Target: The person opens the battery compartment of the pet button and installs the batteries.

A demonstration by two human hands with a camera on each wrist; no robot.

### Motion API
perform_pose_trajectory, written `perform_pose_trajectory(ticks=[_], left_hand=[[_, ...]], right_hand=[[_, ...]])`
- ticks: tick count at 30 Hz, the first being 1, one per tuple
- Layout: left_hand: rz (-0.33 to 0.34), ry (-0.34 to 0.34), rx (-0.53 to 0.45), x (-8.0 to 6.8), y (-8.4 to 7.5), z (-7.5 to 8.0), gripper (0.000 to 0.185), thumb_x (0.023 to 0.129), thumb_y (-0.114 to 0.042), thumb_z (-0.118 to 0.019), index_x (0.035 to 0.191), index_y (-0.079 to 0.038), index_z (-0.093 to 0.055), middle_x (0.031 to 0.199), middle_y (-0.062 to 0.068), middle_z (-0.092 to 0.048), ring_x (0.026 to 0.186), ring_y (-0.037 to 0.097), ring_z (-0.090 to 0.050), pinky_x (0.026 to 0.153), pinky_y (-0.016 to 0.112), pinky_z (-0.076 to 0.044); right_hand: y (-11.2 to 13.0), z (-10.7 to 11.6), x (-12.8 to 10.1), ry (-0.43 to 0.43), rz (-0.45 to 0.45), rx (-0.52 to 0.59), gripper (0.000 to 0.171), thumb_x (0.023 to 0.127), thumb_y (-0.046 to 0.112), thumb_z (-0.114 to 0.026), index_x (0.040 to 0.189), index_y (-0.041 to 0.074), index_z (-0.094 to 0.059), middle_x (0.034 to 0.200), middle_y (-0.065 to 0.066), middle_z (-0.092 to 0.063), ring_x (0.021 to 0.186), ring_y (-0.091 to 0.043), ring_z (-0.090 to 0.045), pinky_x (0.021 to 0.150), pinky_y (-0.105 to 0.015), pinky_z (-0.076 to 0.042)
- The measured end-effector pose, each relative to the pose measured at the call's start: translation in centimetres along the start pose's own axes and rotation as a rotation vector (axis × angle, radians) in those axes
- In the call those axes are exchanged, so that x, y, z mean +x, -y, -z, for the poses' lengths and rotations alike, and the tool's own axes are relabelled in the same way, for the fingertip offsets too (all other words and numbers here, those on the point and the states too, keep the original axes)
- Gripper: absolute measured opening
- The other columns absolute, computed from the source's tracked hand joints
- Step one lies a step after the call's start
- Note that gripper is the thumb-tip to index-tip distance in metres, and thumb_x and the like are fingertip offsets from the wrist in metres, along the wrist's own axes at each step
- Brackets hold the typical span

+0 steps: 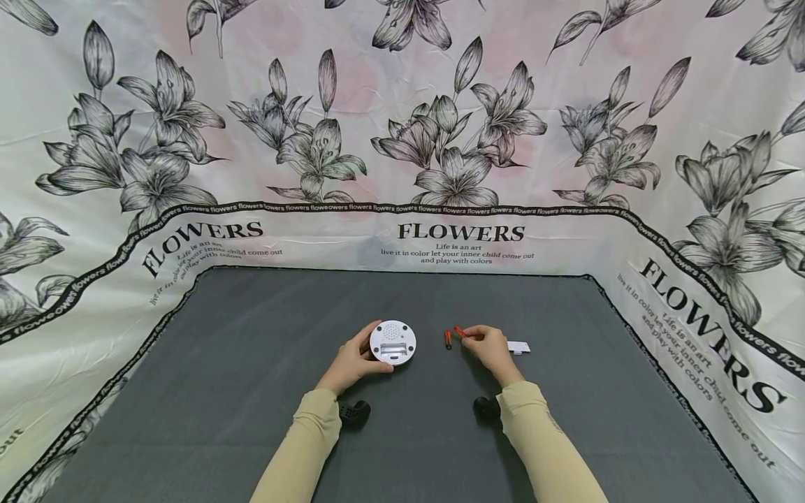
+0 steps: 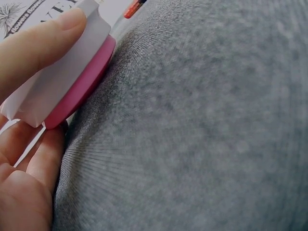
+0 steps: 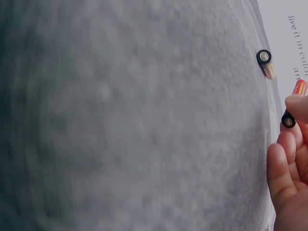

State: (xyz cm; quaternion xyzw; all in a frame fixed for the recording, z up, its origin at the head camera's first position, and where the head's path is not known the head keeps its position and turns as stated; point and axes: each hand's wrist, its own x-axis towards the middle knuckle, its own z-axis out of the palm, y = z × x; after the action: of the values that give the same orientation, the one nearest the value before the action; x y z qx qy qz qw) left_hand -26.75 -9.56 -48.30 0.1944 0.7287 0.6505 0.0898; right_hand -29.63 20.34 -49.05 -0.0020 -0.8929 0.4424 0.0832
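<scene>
While the left hand (image 1: 349, 363) curls its thumb and fingers (image 2: 33, 45) round the near-left edge of a round white device (image 1: 393, 342), that disc lies back-up near the middle of the desk (image 1: 251, 391), its open battery bay facing up. From the left wrist view, a finger lies along the white rim and more fingers sit under it, and a pink band (image 2: 84, 82) runs round the lower edge, touching the cloth.

Over to the right, the right hand (image 1: 493, 349) pinches one red-orange battery (image 1: 460, 332) between thumb and fingertips (image 3: 281, 163), fingers narrow and closed on it; the right wrist view shows its black end cap just beside the fingertips. A second battery (image 1: 448, 339) lies loose on the desk just left of that hand, between it and the disc, touching neither. A small white rectangular cover (image 1: 519, 347) rests flat just right of the hand.

The desk is covered in a dark grey fabric with a fine knitted weave. A white backdrop (image 1: 459, 175) printed with grey lilies and the word FLOWERS walls it in at the far, left and right sides. Both arms wear tan sleeves (image 1: 302, 447).
</scene>
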Motion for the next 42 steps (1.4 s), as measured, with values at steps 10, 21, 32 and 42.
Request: perform_pose_trajectory(ticks=[10, 21, 32, 42], left_hand=[[0.006, 0.002, 0.002, 0.1, 0.3, 0.1, 0.094, 0.07, -0.003, -0.081, 0.147, -0.012, -0.027, 0.143, 0.015, -0.035, 0.128, 0.025, -0.038, 0.096, 0.032, -0.042], [0.0, -0.023, 0.026, 0.8, 1.5, 0.2, 0.098, 0.068, -0.004, -0.082, 0.147, -0.008, -0.025, 0.143, 0.013, -0.036, 0.128, 0.023, -0.037, 0.097, 0.032, -0.041], [-0.011, -0.048, 0.043, 1.3, 3.2, 0.2, 0.097, 0.068, -0.01, -0.084, 0.147, -0.011, -0.028, 0.141, 0.009, -0.038, 0.126, 0.021, -0.04, 0.095, 0.03, -0.043], [-0.009, -0.005, 0.031, 0.2, 0.1, 0.1, 0.092, 0.072, -0.002, -0.079, 0.146, -0.003, -0.024, 0.142, 0.017, -0.035, 0.128, 0.028, -0.038, 0.096, 0.035, -0.042]], right_hand=[[1.6, -0.2, -0.1, 0.132, 0.116, 0.118, 0.016, 0.083, 0.007, -0.07, 0.098, 0.003, -0.069, 0.087, -0.006, -0.065, 0.074, -0.017, -0.057, 0.061, -0.028, -0.048], [4.7, -1.6, -0.7, 0.214, 0.18, 0.168, 0.016, 0.082, 0.004, -0.07, 0.097, 0.001, -0.07, 0.085, -0.006, -0.064, 0.072, -0.018, -0.056, 0.061, -0.027, -0.048], [5.9, -3.7, -0.8, 0.314, 0.285, 0.193, 0.015, 0.082, 0.008, -0.071, 0.096, 0.003, -0.072, 0.092, -0.007, -0.064, 0.077, -0.016, -0.058, 0.065, -0.025, -0.05], [7.4, -4.6, -1.1, 0.331, 0.396, 0.06, 0.011, 0.081, 0.004, -0.071, 0.091, 0.006, -0.073, 0.082, 0.0, -0.058, 0.072, -0.013, -0.053, 0.061, -0.024, -0.049]])
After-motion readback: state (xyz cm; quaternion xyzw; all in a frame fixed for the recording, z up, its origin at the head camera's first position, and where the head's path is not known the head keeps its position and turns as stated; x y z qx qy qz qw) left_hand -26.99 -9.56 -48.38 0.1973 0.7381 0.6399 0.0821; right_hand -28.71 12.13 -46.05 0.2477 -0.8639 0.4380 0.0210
